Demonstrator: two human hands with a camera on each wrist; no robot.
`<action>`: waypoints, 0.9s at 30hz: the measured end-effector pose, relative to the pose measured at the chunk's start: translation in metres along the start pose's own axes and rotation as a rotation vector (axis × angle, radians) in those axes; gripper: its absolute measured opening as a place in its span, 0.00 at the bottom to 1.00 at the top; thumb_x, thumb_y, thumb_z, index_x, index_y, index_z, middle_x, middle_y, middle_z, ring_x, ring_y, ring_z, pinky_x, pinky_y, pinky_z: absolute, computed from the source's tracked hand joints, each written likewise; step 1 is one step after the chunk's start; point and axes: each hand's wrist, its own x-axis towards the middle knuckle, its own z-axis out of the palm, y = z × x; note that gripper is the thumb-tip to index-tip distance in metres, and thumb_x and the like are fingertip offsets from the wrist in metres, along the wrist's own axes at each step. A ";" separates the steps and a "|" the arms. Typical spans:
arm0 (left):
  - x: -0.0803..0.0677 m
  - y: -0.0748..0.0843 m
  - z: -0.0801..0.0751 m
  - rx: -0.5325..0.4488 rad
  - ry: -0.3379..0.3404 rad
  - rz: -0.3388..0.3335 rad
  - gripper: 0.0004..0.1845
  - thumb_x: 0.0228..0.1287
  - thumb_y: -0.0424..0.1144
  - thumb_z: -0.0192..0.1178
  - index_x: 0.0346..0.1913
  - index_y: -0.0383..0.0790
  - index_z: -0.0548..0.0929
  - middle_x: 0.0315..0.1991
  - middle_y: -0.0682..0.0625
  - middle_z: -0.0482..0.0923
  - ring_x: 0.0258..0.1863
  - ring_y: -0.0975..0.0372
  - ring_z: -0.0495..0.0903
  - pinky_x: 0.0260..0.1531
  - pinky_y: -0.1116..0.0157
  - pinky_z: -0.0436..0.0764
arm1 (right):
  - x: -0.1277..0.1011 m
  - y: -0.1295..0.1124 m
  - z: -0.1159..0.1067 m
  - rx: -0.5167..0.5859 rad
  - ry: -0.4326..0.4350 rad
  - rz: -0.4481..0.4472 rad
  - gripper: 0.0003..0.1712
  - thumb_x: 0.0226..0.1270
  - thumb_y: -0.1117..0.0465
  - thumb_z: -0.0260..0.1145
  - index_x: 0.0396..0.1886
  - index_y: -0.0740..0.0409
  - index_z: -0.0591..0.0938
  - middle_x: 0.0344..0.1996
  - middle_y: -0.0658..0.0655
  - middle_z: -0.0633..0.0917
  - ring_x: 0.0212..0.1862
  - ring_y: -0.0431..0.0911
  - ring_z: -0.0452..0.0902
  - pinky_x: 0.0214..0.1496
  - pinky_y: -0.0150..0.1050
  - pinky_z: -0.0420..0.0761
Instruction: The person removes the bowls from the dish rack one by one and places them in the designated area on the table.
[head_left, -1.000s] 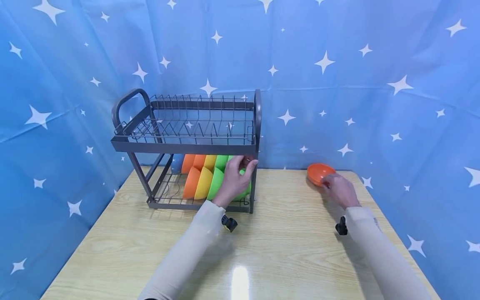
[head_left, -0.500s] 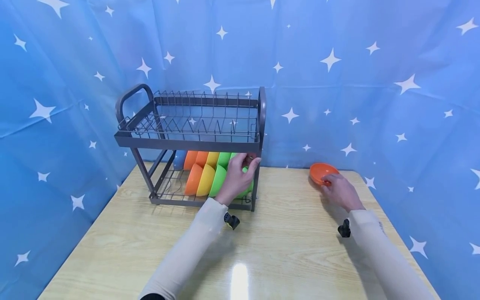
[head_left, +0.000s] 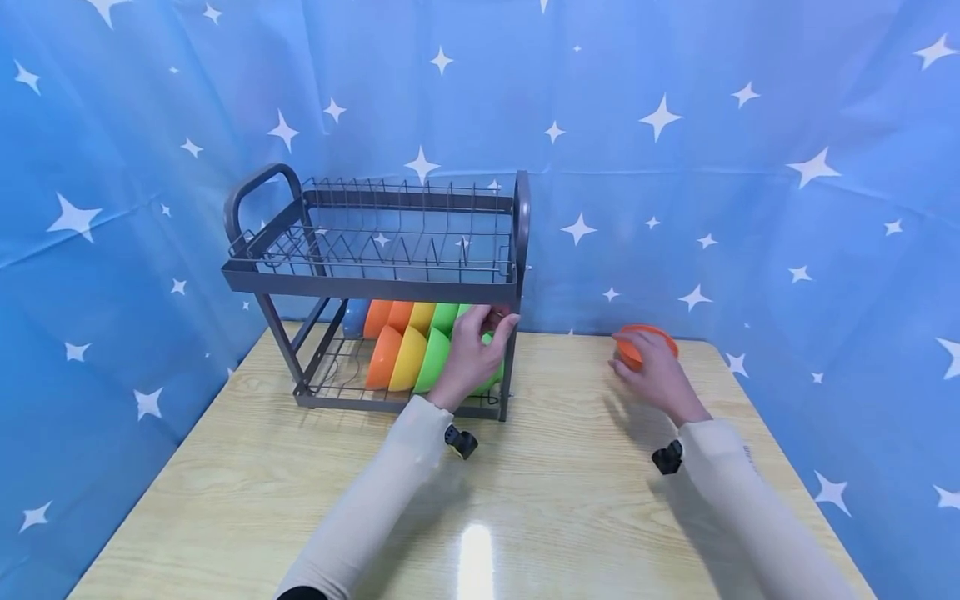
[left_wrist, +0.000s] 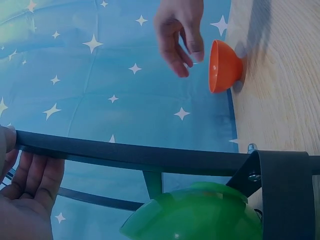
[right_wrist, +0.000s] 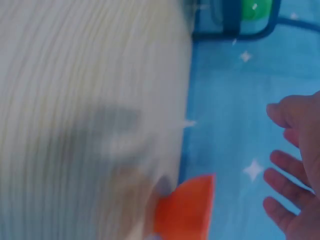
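Observation:
A grey two-tier dish rack stands at the table's back left. Its lower tier holds a row of orange, yellow and green bowls. My left hand lies over the rightmost green bowl, its straight fingers touching the rack's dark bar. An orange bowl stands on the table at the back right. My right hand hovers just in front of it with fingers spread. In the left wrist view the right hand is close to the orange bowl's rim, with no grip visible.
The light wooden table is walled by a blue star-printed cloth at the back and sides. The rack's upper tier holds nothing. A blue bowl sits at the lower tier's back left.
My right hand has shifted left across the front of the orange bowl and now covers its lower part. My left hand has stayed at the rack.

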 end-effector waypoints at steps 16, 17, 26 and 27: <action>0.000 0.004 -0.002 -0.017 -0.018 -0.031 0.08 0.76 0.38 0.60 0.46 0.35 0.81 0.40 0.43 0.81 0.41 0.56 0.81 0.46 0.65 0.86 | 0.014 -0.086 -0.013 0.088 0.005 -0.043 0.33 0.69 0.52 0.72 0.71 0.53 0.74 0.70 0.61 0.76 0.72 0.59 0.69 0.71 0.65 0.72; 0.000 0.004 -0.002 -0.018 -0.021 -0.036 0.08 0.76 0.38 0.60 0.46 0.35 0.81 0.40 0.43 0.81 0.42 0.56 0.81 0.47 0.65 0.86 | 0.014 -0.091 -0.014 0.102 0.001 -0.042 0.34 0.70 0.51 0.72 0.72 0.53 0.74 0.70 0.60 0.76 0.72 0.59 0.69 0.71 0.65 0.72; 0.001 0.006 -0.009 0.011 -0.063 -0.075 0.09 0.76 0.39 0.60 0.47 0.35 0.81 0.43 0.41 0.82 0.45 0.53 0.82 0.52 0.56 0.87 | 0.021 -0.123 -0.020 0.198 -0.019 -0.035 0.36 0.70 0.48 0.71 0.74 0.48 0.72 0.69 0.58 0.77 0.67 0.57 0.75 0.69 0.63 0.75; 0.000 0.005 -0.011 0.030 -0.071 -0.074 0.10 0.76 0.40 0.60 0.48 0.36 0.81 0.44 0.42 0.82 0.46 0.53 0.82 0.52 0.57 0.87 | 0.022 -0.126 -0.020 0.210 -0.018 -0.035 0.36 0.69 0.48 0.72 0.74 0.48 0.72 0.69 0.58 0.78 0.66 0.56 0.75 0.68 0.62 0.75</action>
